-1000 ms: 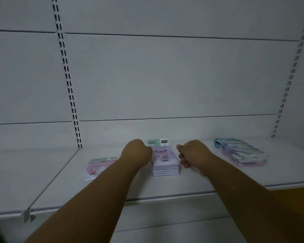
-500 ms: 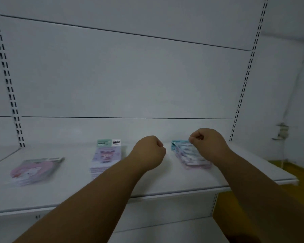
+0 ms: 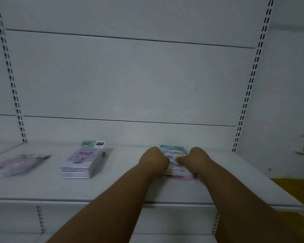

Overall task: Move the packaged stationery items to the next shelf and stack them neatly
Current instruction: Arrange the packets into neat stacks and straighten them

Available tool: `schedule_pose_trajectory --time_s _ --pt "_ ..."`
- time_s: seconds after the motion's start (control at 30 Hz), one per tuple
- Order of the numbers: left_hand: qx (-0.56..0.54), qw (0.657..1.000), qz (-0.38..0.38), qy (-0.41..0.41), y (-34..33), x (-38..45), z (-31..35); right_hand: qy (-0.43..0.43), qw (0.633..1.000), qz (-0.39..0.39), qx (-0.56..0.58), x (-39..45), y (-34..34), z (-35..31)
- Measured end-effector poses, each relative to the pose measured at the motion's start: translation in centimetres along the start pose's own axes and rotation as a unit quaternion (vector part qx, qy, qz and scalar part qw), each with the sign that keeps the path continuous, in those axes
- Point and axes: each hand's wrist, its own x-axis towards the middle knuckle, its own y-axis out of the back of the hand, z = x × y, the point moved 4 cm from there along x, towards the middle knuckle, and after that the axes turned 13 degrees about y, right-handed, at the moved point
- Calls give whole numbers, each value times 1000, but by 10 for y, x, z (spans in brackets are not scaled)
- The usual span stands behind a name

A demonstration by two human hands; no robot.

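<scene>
A blue-topped stack of packaged stationery (image 3: pixel 174 156) lies on the white shelf (image 3: pixel 123 186), right of centre. My left hand (image 3: pixel 154 160) is clamped on the stack's left side and my right hand (image 3: pixel 193 159) on its right side, fingers curled around the edges. The stack's lower part is partly hidden by my hands. A purple stack of packaged notebooks (image 3: pixel 82 163) with a green header card sits further left. At the far left of the shelf lies a pink packaged item (image 3: pixel 19 163).
The white back panel has slotted uprights at left (image 3: pixel 16 95) and right (image 3: pixel 247 95). The shelf's front edge (image 3: pixel 77 200) runs across the view. A yellow floor (image 3: pixel 293 190) shows past the shelf's right end. A lower shelf sits below.
My view swung right along the shelf. Both hands moved from the purple stack to the blue-topped stack and closed on its two sides.
</scene>
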Motion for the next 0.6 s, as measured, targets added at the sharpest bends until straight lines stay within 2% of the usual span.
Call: schedule_pose_trajectory --time_s 0.07,0.13,0.27,0.37,0.47,0.6 --pt "-106 994 -16 22 3 0 -8 -5 991 25 132 -7 -1 0" --pt "-195 980 -24 13 14 -2 -18 10 967 31 253 -13 -4 -7" --pt "-306 950 -31 -53 44 -9 -41 50 938 12 342 -24 -22 -40" --pt "-295 951 -32 -90 57 -21 -57 72 936 36 343 -34 -45 -59" --pt "-295 945 -74 -120 60 -30 -57 45 913 31 404 -42 -59 -66" --pt "-259 951 -122 -114 67 -32 -53 15 928 -6 372 -43 -64 -66"
